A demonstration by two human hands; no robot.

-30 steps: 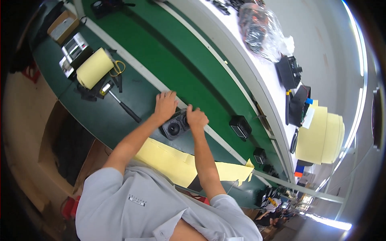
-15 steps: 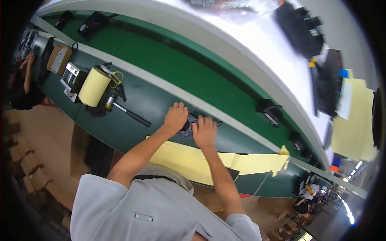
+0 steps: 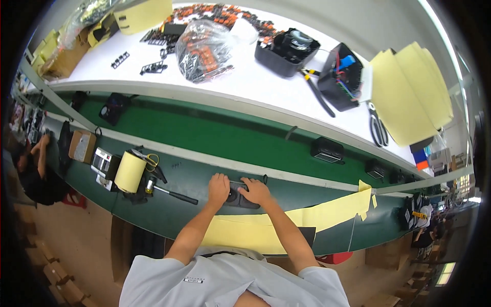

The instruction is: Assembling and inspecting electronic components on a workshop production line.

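A small black speaker box (image 3: 241,200) with a round cone lies on the dark green bench, close to the rail along its far side. My left hand (image 3: 219,189) is closed on the box's left end, fingers together and pointing to the far side. At the right end, my right hand (image 3: 255,191) grips the box, its thumb over the top face. The hands cover both ends of the box. Left of it lies a hammer (image 3: 176,195) with a black handle. A long strip of yellow sheet (image 3: 296,219) runs under my forearms toward the right.
On the left stand a yellow roll (image 3: 130,172), scissors (image 3: 152,162), a silver-and-black device (image 3: 104,165) and a cardboard box (image 3: 82,146). Beyond the rail, a green conveyor belt (image 3: 204,138) carries black speaker boxes (image 3: 327,149). The white shelf (image 3: 153,84) above holds pliers (image 3: 377,128) and parts. Another person (image 3: 38,171) sits far left.
The view has turned and levelled, bringing more of the white shelf into sight. Both my hands are still on the speaker box, with their grip little changed.
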